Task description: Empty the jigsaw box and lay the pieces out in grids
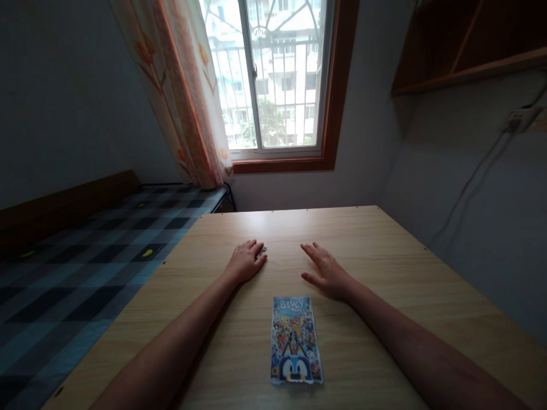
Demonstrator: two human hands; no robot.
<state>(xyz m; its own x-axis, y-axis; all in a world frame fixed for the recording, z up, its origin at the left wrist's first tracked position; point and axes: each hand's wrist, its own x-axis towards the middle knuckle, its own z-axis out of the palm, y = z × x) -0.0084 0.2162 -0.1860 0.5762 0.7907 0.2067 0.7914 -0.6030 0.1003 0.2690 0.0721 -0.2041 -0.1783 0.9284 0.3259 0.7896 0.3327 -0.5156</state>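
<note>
My left hand [246, 263] lies on the wooden table [273, 228] with its fingers and thumb apart. Small dark and light pieces [264, 249] show at its fingertips, partly covered by the hand; their kind is too small to make out. To the right, my right hand [328, 274] has its fingers stretched out and its thumb apart, with nothing in it. Nearer to me, between my forearms, a colourful flat packet [294, 340] printed with "Bluey" and cartoon characters lies face up, apart from both hands.
A bed with a checked cover [111, 250] stands along the table's left side. Beyond the table are a barred window [282, 85] and a flowered curtain [183, 85]. A wall shelf [470, 68] and a hanging cable [465, 185] are on the right.
</note>
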